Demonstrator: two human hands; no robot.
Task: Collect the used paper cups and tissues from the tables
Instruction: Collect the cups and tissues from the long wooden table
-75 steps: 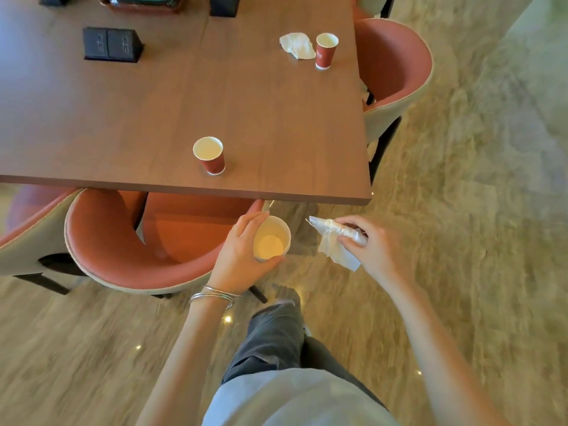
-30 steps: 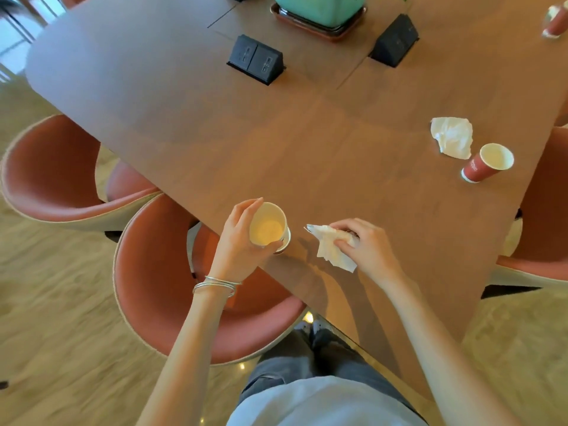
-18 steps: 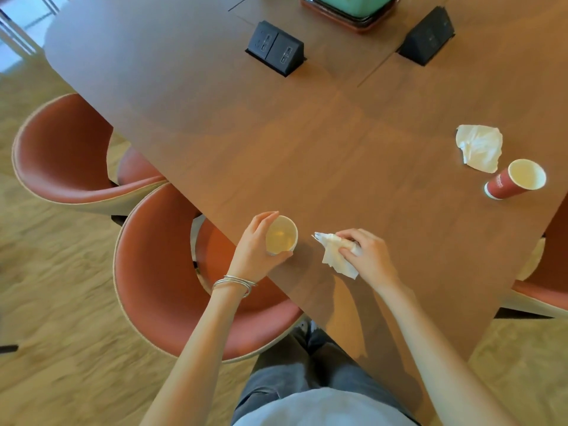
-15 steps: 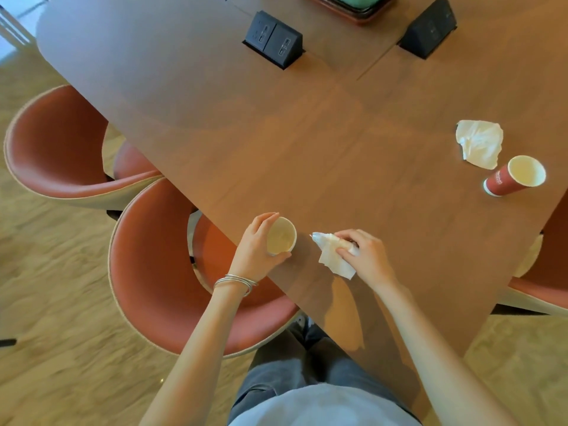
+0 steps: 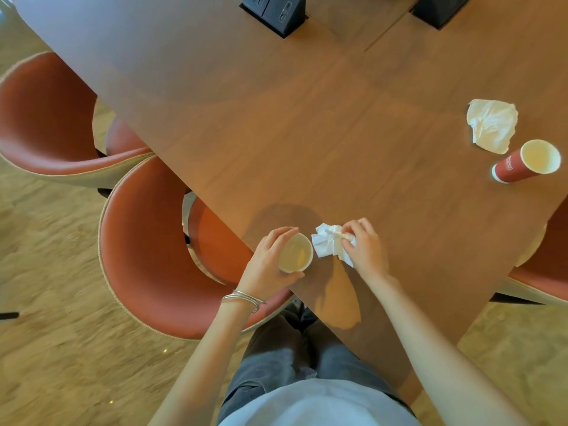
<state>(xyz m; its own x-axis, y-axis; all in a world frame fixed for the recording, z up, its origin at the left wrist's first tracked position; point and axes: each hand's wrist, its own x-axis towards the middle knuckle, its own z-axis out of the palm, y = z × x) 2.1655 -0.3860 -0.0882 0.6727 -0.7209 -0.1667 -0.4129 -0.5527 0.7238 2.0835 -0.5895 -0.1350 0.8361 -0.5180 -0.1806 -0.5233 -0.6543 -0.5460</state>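
Note:
My left hand (image 5: 268,265) grips a paper cup (image 5: 295,253) from the side, over the near edge of the wooden table (image 5: 276,124); the cup's pale inside faces up. Right beside it, my right hand (image 5: 364,247) pinches a crumpled white tissue (image 5: 329,244), whose free end nearly touches the cup's rim. At the far right of the table stands a red paper cup (image 5: 522,164), upright. A second crumpled tissue (image 5: 491,124) lies just behind that cup, apart from it.
Two black socket boxes (image 5: 273,10) (image 5: 439,7) sit at the table's far side. Red shell chairs stand at the left (image 5: 46,124), near left (image 5: 147,247) and right edge (image 5: 547,272). The floor is beige stone.
The view has swung from the table's other side. My hands, cup and tissue have come over the near table edge, and the tissue is bunched closer to the cup's rim.

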